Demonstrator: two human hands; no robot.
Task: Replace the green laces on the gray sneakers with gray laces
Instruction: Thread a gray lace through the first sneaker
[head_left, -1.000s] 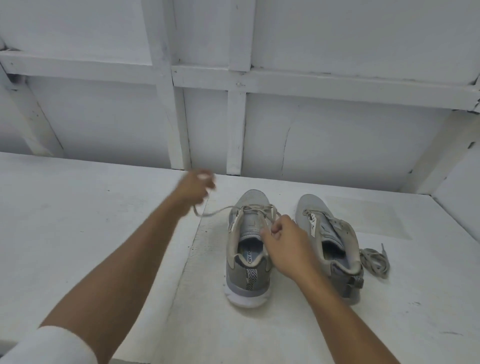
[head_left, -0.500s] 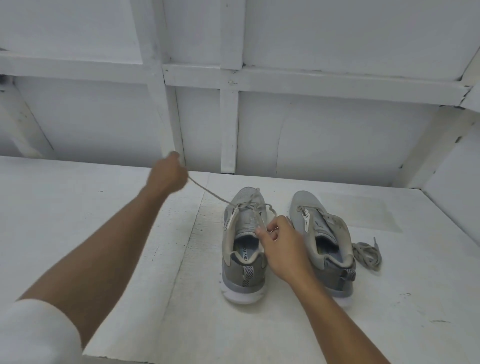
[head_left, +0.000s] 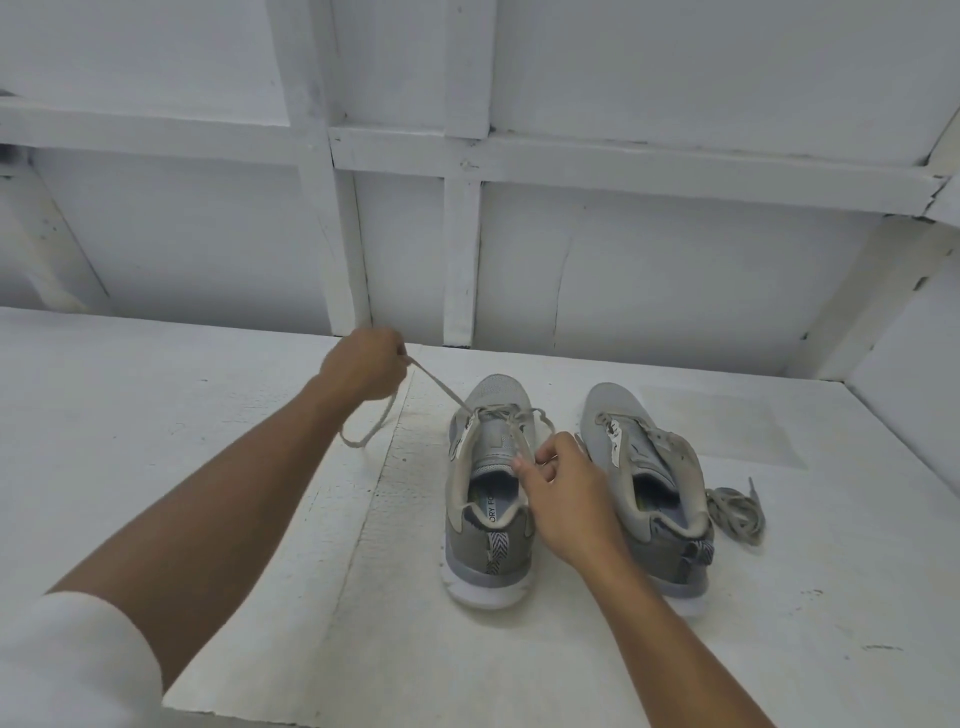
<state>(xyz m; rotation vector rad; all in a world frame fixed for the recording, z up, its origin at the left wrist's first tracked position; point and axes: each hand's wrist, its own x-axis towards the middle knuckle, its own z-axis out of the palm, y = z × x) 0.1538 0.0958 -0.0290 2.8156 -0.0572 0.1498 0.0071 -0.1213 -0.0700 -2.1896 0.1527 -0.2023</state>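
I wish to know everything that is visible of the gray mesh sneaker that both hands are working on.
The gray mesh sneaker stands upright on the white table, toe toward the wall. It has a white sole, a darker gray heel with a striped pull tab, and a beige collar. A pale lace runs only through its front eyelets: the left hand holds one end taut leftward, the right hand pinches it beside the tongue.

At centre frame, the left hand (head_left: 363, 371) grips a pale lace (head_left: 441, 391) that runs taut up-left from the front eyelets of the centre sneaker (head_left: 488, 561), with slack looping below the fist. The right hand (head_left: 569, 501) pinches the lace beside the tongue. A second sneaker (head_left: 613, 415) stands just right of it on the white bench (head_left: 156, 415), with a loose lace (head_left: 735, 512) bundled by its heel.
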